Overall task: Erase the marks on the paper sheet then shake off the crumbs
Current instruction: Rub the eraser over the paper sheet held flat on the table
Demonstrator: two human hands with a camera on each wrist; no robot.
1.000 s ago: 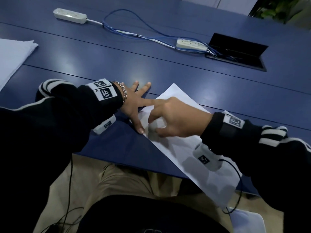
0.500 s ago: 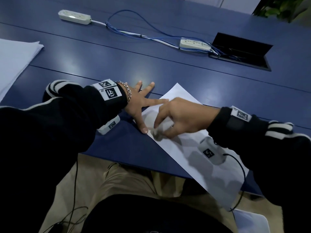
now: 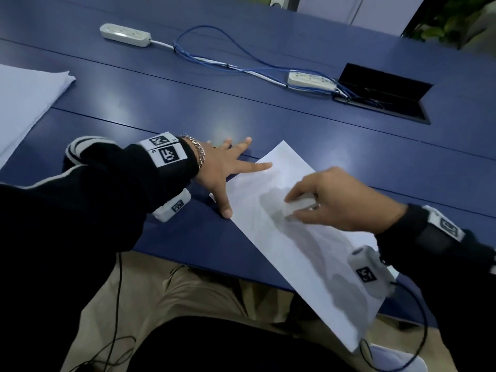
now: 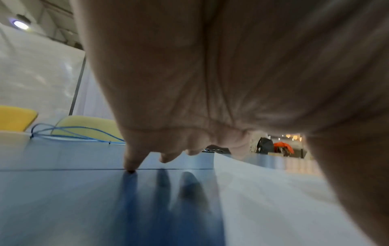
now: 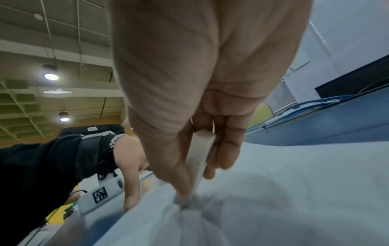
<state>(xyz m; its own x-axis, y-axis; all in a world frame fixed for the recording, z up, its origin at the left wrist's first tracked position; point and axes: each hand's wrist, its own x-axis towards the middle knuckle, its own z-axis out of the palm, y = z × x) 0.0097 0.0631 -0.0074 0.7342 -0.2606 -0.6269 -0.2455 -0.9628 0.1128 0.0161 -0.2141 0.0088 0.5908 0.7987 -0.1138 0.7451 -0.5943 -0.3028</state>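
Observation:
A white paper sheet (image 3: 300, 245) lies slanted on the blue table (image 3: 241, 111), its near corner hanging over the front edge. My left hand (image 3: 228, 170) lies flat with fingers spread, thumb and forefinger pressing the sheet's left edge. My right hand (image 3: 330, 200) pinches a white eraser (image 3: 298, 205) between thumb and fingers, its lower end pressed on the sheet (image 5: 273, 199). In the right wrist view the eraser (image 5: 200, 159) stands between my thumb and fingers. No marks are plain on the paper. The left wrist view shows my left fingertips (image 4: 131, 164) on the table beside the sheet (image 4: 273, 199).
A stack of white paper (image 3: 24, 103) lies at the table's left. Two white power strips (image 3: 124, 34) (image 3: 311, 80) with blue cables (image 3: 214, 57) run across the back. An open black cable hatch (image 3: 381, 95) sits at the back right. My lap is below the table edge.
My right hand with the eraser has slid rightward along the sheet, away from my left thumb. My left hand stays pressed on the paper's edge.

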